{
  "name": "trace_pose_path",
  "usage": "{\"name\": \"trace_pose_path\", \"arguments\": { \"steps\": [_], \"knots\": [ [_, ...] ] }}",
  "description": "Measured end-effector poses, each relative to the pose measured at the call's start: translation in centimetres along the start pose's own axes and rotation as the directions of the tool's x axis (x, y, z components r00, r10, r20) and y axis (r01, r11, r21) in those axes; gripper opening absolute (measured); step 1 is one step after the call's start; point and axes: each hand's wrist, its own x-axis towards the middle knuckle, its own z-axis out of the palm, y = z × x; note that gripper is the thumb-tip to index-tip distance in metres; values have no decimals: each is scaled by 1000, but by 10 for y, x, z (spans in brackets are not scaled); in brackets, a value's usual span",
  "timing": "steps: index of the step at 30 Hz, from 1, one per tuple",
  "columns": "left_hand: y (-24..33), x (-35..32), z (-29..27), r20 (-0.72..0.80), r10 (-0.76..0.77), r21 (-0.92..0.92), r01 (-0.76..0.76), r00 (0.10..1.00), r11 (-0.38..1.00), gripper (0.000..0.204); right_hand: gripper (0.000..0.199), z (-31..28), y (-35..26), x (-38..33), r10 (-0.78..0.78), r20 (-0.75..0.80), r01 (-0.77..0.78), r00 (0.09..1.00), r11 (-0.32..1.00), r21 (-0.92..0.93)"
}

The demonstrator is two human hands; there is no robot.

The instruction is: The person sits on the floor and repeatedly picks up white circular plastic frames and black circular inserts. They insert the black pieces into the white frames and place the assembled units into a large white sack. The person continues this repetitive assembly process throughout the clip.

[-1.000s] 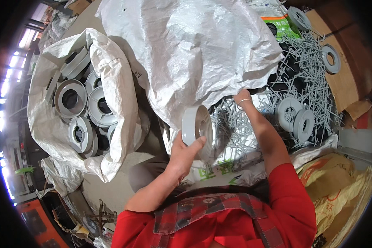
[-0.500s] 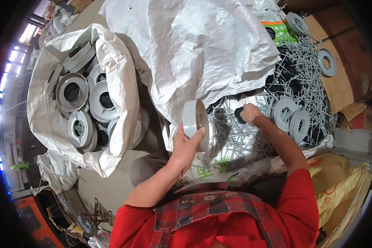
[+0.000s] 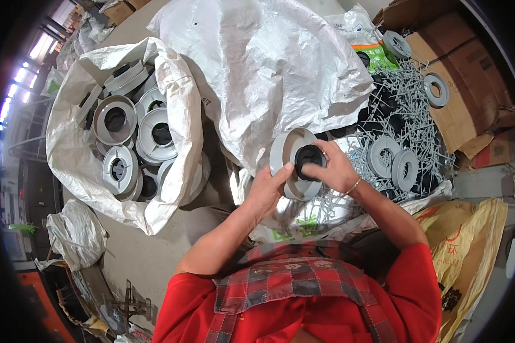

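My left hand grips a grey plastic ring by its near left rim, thumb on top, and holds it tilted above the pile. In my right hand is a black round ring, pressed against the middle of the grey ring. The fingers of that hand curl over the black ring's right side, with the thumb in its opening. Whether the black ring is seated in the grey one I cannot tell. Thin grey pins with small heads lie heaped beyond my right hand, with black parts among them.
On the left stands an open white woven sack holding several grey rings with black centres. A large white sack lies at the back. More grey rings rest on the pins at right, near cardboard. A yellow sack is lower right.
My right hand has brought the black ring from the pin heap leftward to the grey ring. My left hand has turned the grey ring so its open side faces the right hand.
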Motion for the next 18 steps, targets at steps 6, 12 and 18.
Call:
{"name": "trace_pose_path", "arguments": {
  "steps": [6, 12, 18],
  "knots": [
    [5, -7, -5, 8, 19, 81, -20, 1000, 997, 37, 75, -8, -32, -19, -195, 119, 216, 974, 957, -194],
    [19, -11, -10, 93, -165, 220, 141, 982, 965, 42, 69, -12, -35, -36, -452, 297, 540, 841, 733, -414],
    [9, -18, 4, 157, -15, 493, -66, 987, 867, 49, 61, 8, -17, -41, 121, 60, -135, 991, 906, 400]
  ]
}}
